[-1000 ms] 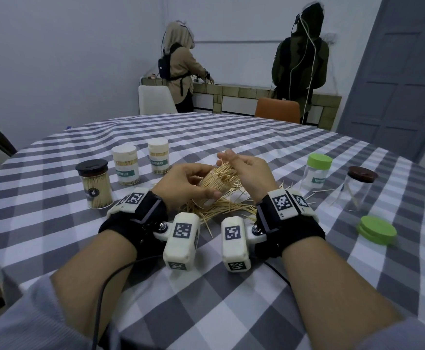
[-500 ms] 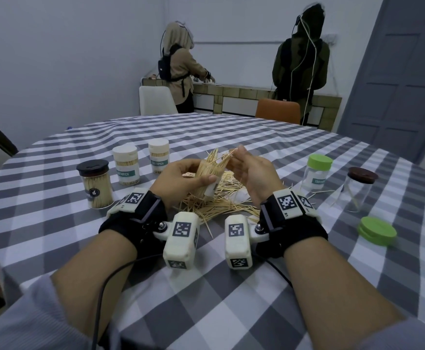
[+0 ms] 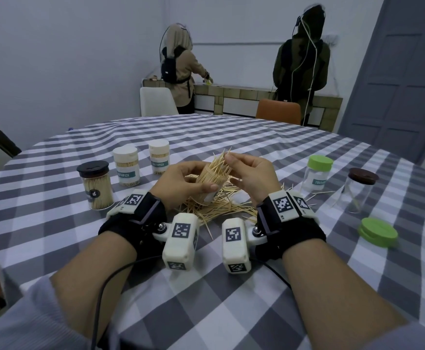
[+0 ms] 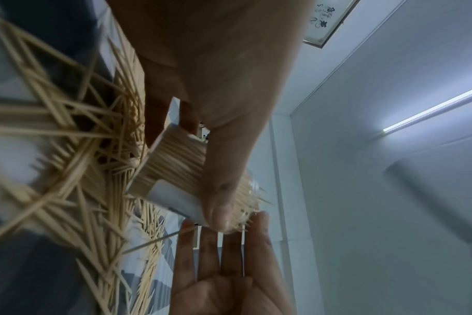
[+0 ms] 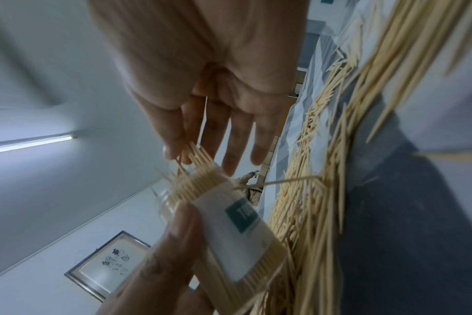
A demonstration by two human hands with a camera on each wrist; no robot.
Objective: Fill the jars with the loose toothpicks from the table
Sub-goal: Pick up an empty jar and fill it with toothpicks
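Observation:
My left hand (image 3: 187, 181) grips a clear labelled jar (image 3: 207, 185) packed with toothpicks and holds it tilted just above the loose toothpick pile (image 3: 221, 208) on the checked tablecloth. The jar's mouth points up and away from me, and toothpicks fan out of it. My right hand (image 3: 229, 159) is at that mouth. Thumb and forefinger pinch the protruding toothpicks (image 5: 194, 153), while the other fingers (image 5: 259, 153) are straight. In the left wrist view my left thumb (image 4: 218, 215) lies across the jar (image 4: 173, 162), with the right palm (image 4: 224, 277) beyond. The jar's label (image 5: 243, 215) faces the right wrist camera.
At the left stand a black-lidded jar (image 3: 96, 188) and two white-lidded jars (image 3: 126, 165) (image 3: 158, 157), all full. At the right are a green-lidded jar (image 3: 318, 173), a brown-lidded jar (image 3: 358, 190) holding few toothpicks, and a loose green lid (image 3: 378, 232). Two people stand at the far counter.
My left hand has raised the jar and turned its mouth upward. My right hand has moved up to the sticking-out toothpick tips.

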